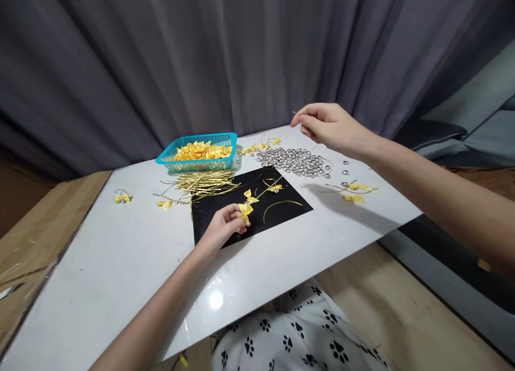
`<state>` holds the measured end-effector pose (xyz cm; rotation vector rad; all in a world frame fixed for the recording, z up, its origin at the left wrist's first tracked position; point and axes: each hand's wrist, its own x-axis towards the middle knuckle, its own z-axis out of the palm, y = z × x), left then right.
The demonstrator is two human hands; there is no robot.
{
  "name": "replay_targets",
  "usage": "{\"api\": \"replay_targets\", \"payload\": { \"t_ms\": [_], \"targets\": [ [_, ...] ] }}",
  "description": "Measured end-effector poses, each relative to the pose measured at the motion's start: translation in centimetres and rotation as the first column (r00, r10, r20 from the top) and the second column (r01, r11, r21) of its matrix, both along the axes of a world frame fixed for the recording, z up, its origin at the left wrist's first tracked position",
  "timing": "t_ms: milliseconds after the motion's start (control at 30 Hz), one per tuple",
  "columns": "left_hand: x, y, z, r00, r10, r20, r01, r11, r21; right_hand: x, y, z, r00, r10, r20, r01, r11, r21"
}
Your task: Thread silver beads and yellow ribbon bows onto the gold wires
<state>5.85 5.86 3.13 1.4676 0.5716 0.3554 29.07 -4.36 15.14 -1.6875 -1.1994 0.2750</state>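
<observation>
My left hand [227,223] is closed in a pinch on a yellow ribbon bow [245,211], over the near part of a black mat [217,220]. Another yellow bow [251,197] is just beyond it, close to the held one; whether they are joined I cannot tell. Raised over the back right of the table, my right hand [325,125] pinches a thin strand whose tip pokes out past the fingertips. On the mat lie a gold tie [281,202], curved, and a bow with a silver bead [276,188].
A teal basket [161,160] full of yellow bows stands at the back left, with a heap of gold ties [205,182] before it. Silver beads [292,160] are spread behind the mat. Loose bows [354,198] lie at right, and a finished-looking looped bow [123,197] at left.
</observation>
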Motion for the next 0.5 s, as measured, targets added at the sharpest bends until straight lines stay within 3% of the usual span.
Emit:
{"api": "replay_targets", "payload": {
  "t_ms": [133, 267, 500],
  "targets": [
    [-0.1, 0.6, -0.2, 0.994, 0.106, -0.017, -0.105, 0.993, 0.061, 0.8, -0.6, -0.4, 0.995, 0.003, -0.1, -0.001, 1.0, 0.021],
    [-0.2, 1.0, 0.0, 0.979, 0.189, 0.081, -0.193, 0.98, 0.042, 0.6, -1.2, -0.9, 0.99, 0.03, -0.139, -0.026, 0.999, 0.029],
    [-0.5, 2.0, 0.4, 0.965, 0.215, 0.15, -0.216, 0.976, -0.005, -0.4, -2.4, -2.6, 0.993, 0.014, -0.117, -0.021, 0.998, -0.056]
  ]
}}
